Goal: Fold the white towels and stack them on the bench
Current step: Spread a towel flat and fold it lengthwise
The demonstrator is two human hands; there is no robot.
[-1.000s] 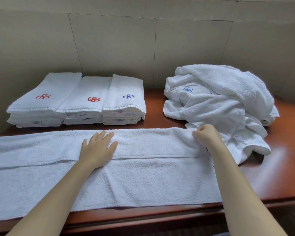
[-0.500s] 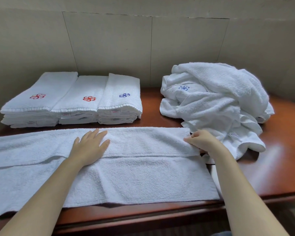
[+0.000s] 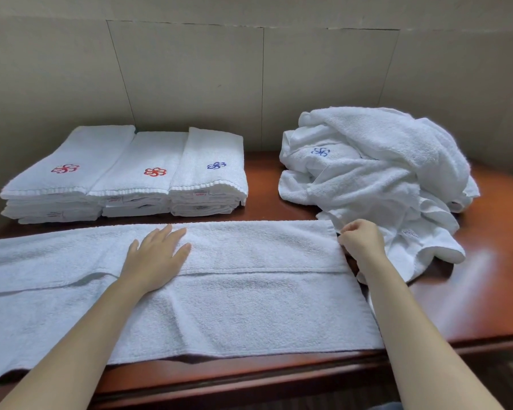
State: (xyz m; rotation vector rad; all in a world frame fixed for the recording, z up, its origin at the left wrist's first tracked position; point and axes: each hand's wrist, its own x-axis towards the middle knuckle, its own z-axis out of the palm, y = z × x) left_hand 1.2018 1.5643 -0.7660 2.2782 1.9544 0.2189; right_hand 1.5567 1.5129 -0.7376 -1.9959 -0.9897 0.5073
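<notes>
Now, mid-fold across worktop (image 3: 486, 306)

Flat on half-folded towel (image 3: 249, 306), left hand (image 3: 156, 258), fingers straight; at towel's right edge, right hand (image 3: 360, 242), fingers curled, pinching its corner; folded stacks (image 3: 125, 173) behind; unfolded heap (image 3: 376, 173) beside.

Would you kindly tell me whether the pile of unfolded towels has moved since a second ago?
No. The pile of unfolded towels sits just right of the same wall seam, equally far from the folded stacks; only the camera shifted.
</notes>
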